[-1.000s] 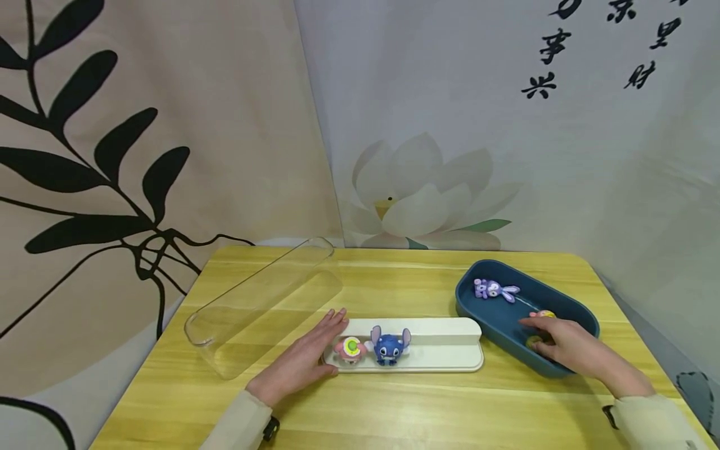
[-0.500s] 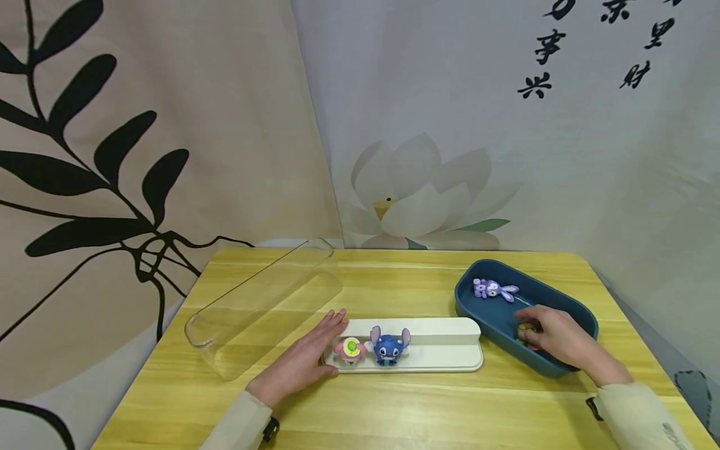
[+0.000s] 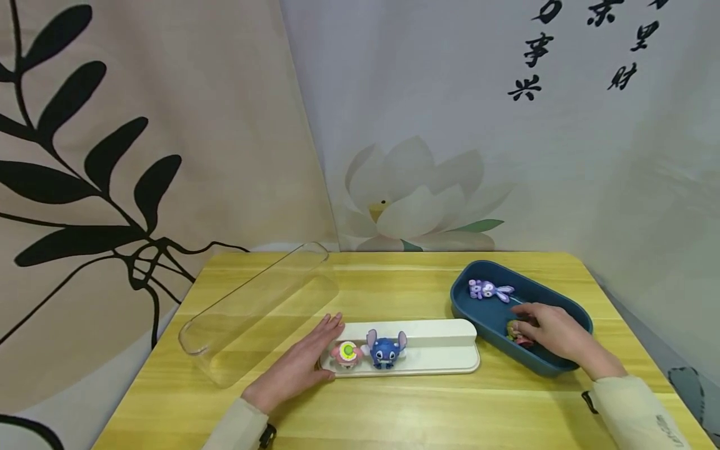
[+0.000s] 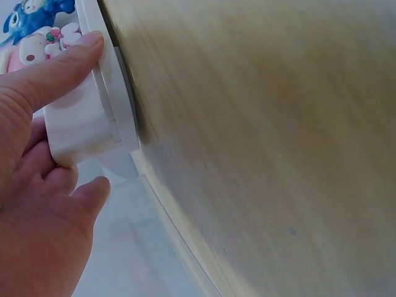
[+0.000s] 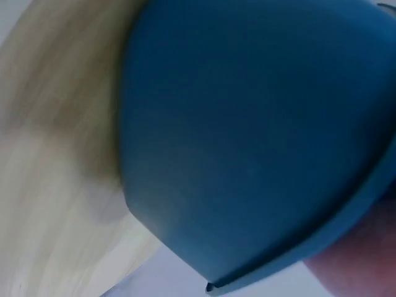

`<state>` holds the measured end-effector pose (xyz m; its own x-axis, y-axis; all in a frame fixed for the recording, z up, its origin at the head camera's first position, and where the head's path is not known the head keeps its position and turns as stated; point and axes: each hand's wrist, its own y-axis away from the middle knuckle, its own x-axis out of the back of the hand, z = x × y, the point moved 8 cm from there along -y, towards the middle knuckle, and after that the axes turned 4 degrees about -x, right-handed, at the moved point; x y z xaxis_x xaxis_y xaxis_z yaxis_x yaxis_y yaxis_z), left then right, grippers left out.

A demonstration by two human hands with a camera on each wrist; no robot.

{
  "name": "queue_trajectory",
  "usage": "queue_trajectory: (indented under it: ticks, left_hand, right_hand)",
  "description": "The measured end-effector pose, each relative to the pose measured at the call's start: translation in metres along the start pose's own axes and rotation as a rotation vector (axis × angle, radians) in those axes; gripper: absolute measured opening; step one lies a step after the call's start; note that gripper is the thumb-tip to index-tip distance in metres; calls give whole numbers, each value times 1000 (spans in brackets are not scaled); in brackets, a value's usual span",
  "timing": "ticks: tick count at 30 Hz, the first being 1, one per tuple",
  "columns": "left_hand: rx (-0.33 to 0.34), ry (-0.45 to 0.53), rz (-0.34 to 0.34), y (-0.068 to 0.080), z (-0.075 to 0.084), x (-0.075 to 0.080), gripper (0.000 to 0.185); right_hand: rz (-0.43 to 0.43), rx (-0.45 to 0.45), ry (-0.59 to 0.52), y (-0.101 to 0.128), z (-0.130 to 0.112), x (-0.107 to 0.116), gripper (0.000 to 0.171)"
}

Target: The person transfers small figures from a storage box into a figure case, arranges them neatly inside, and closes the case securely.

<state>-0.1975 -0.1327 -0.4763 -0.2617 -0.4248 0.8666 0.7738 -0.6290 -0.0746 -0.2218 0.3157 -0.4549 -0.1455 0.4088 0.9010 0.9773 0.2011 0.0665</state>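
Running left to right — white tray [image 3: 441, 359].

Behind the wooden table [image 3: 405, 412] hangs a beige cloth [image 3: 225, 125] with dark leaves [image 3: 73, 100]. Beside it, a grey cloth [image 3: 427, 75] shows a white flower [image 3: 413, 203] and black writing [image 3: 538, 49].

Head: forward, down over table [image 3: 416, 412]; wrist views close: left shares tray [image 4: 77, 117], right bin [image 5: 247, 124].

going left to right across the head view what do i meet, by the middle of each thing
Clear cover → left hand → pink figure → blue big-eared figure → purple long-eared figure → small partly hidden figure → right hand holding it.
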Motion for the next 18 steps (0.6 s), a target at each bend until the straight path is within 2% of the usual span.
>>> queue_trajectory:
  ticks: [3,8,18]
  left_hand:
    - [0,7,3,1,0,0,97]
    - [-6,13,7,2,0,0,98]
    - [-7,8,6,2,1,0,98]
  right_hand:
    - [-17,-8,43,-1,0,2,41]
    - [-52,-16,50,-4,-1,-1,41]
    - [-148,-82,-33,-8,1,-11,37]
